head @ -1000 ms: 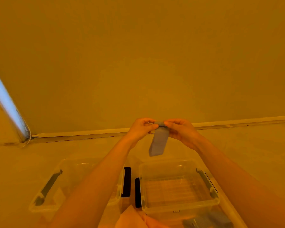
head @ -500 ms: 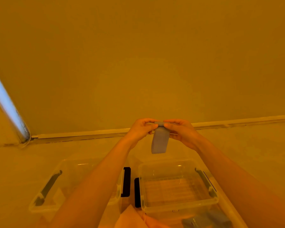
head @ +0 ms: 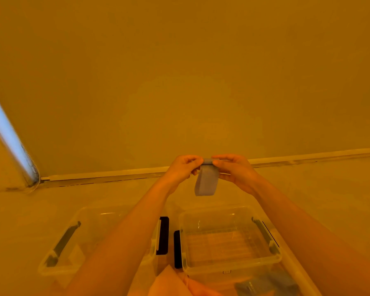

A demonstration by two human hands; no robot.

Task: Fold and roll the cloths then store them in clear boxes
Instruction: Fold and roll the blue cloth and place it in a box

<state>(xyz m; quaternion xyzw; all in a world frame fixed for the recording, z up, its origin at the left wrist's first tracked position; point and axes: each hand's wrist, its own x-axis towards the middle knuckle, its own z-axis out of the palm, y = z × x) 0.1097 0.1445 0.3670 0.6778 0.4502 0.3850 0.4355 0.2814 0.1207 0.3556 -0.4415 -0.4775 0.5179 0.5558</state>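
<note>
Grey cloth (head: 206, 181): folded strip, rolling started, top edge pinched by left hand (head: 183, 168) and right hand (head: 233, 170), held above the right clear box (head: 229, 238) (apparently empty); storing remains.

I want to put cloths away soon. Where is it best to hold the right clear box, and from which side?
Probably by the dark handles on the short ends of the right clear box: one on its left, one on its right. Come from above and from both sides; its long walls look smooth, without a grip.
</note>
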